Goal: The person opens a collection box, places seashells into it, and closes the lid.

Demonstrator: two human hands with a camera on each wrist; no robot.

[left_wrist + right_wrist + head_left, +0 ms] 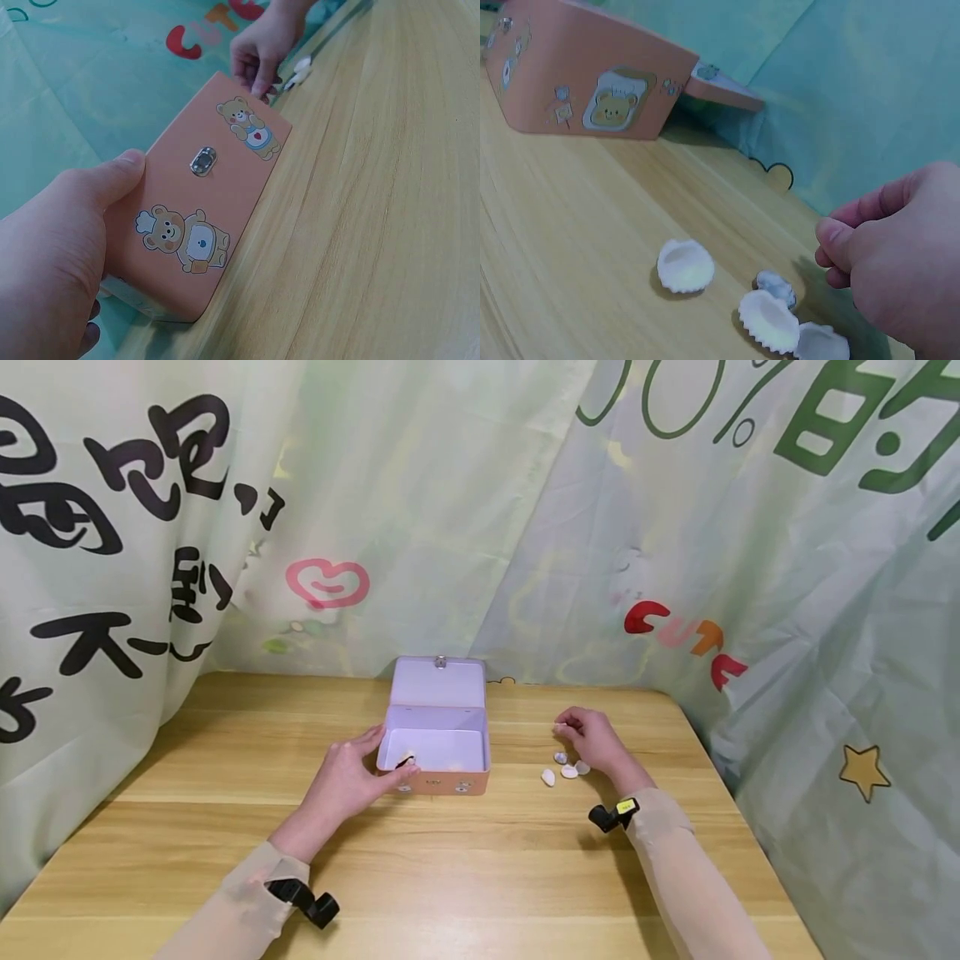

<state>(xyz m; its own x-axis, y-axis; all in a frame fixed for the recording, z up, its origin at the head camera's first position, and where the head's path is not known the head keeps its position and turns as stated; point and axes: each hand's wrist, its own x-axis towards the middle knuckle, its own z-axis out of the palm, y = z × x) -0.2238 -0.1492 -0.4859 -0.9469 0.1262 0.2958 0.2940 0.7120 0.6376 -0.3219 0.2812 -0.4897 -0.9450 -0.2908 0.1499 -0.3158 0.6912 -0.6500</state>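
Note:
An orange tin box (453,783) with a lilac inside and bear pictures stands on the table, its hinged lid (437,683) tilted back. My left hand (347,781) grips its left end, thumb at the front rim and fingers along the side. A small pale and dark piece (406,760) shows inside, near that thumb. To the right of the box, my right hand (597,745) pinches a small whitish piece, apparently a seashell, mostly hidden by the fingertips. Below this hand lie several seashells, among them a white ribbed one (686,266) and a greyish one (775,288).
The wooden table (480,868) runs back to a printed curtain (420,527), which also hangs along both sides. The box's raised lid is close to the curtain. A metal clasp (203,161) sits on the box's front. Each sleeve carries a black wrist camera (303,900).

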